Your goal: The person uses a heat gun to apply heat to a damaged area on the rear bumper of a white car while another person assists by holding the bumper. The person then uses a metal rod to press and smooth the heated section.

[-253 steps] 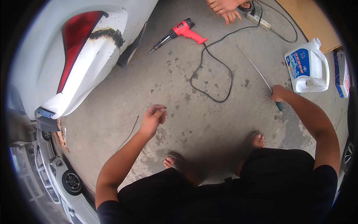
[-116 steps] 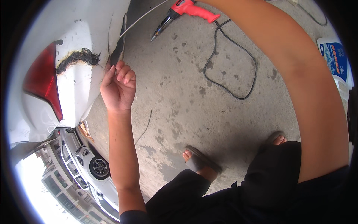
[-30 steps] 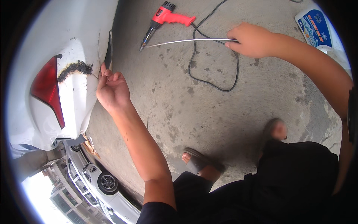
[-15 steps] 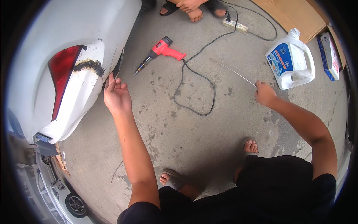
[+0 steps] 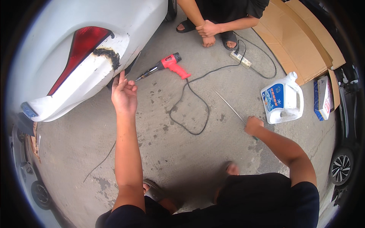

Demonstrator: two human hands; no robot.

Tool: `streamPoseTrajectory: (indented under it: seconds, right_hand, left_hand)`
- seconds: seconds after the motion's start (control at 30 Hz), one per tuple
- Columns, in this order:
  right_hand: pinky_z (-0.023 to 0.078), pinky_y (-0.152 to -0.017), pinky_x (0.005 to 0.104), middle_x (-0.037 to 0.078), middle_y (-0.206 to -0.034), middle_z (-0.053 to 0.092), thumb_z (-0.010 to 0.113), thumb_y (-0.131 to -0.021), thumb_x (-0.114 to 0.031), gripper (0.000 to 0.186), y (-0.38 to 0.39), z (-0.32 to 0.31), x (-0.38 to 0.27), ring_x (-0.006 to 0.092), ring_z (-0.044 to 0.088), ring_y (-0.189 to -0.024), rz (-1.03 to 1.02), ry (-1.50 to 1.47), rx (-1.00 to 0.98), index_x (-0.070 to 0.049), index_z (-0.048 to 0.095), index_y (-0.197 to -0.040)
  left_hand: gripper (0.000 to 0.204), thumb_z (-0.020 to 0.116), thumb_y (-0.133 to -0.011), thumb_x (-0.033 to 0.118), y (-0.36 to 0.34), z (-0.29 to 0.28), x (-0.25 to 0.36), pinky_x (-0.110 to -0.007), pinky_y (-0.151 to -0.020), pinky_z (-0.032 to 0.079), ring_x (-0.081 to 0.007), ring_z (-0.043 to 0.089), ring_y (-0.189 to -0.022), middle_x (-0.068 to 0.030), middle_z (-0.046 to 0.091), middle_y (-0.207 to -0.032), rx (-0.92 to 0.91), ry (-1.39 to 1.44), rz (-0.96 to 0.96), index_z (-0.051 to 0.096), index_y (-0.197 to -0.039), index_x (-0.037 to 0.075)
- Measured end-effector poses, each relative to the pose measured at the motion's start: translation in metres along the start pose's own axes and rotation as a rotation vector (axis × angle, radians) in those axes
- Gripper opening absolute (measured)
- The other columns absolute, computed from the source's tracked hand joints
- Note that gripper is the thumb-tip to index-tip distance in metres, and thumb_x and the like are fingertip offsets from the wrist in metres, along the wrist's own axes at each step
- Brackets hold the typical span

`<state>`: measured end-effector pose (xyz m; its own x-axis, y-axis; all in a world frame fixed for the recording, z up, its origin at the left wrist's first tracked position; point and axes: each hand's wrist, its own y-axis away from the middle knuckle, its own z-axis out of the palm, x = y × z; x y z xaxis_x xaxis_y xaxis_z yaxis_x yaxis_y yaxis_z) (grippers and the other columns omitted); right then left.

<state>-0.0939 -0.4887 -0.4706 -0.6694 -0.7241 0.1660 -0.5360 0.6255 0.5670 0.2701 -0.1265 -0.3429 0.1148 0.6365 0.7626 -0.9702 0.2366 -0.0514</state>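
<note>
My left hand reaches up to the lower edge of a white car bumper, palm up. Its index finger is stretched against that edge, and the other fingers are loosely bent. A black, charred patch mars the bumper beside the red tail light. My right hand is closed round a long, thin metal rod, whose free end points up and left above the floor. A bit of green shows at the rod's other end, below my fist. A red heat gun lies on the concrete, nozzle toward the bumper.
The heat gun's black cord loops over the floor to a power strip. A person in black squats behind it, hands crossed. To the right are a white jug, a blue-and-white box and flattened cardboard.
The whole view has shifted, showing more of the squatting person and a dark car at right. The rod in my right hand slants more steeply. My left hand stays at the bumper edge.
</note>
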Motion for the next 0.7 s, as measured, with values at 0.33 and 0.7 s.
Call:
streamPoseTrajectory:
  seconds: [0.33, 0.7]
  right_hand:
    - [0.031, -0.049, 0.0259, -0.002, -0.067, 0.043, 0.055, -0.090, -0.016, 0.034, 0.012, -0.158, -0.081, 0.0094, 0.036, -0.054, -0.195, -1.840, -0.174, -0.001, 0.057, -0.121]
    - [0.051, -0.072, 0.0428, 0.015, -0.082, 0.069, 0.046, -0.089, -0.023, 0.061, 0.099, -0.230, -0.334, 0.0299, 0.067, -0.079, -0.943, -0.592, 0.430, -0.010, 0.038, -0.148]
  left_hand:
    - [0.070, 0.041, -0.093, -0.005, 0.003, 0.003, -0.005, -0.028, -0.064, 0.045, -0.0169, 0.060, -0.077, -0.0187, 0.034, -0.156, 0.033, -0.058, 0.025, 0.005, -0.153, -0.006]
    - [0.073, 0.041, -0.091, -0.007, -0.004, -0.005, -0.013, -0.028, -0.064, 0.046, -0.0148, 0.059, -0.072, -0.0202, 0.036, -0.155, 0.092, -0.113, 0.069, 0.003, -0.153, -0.006]
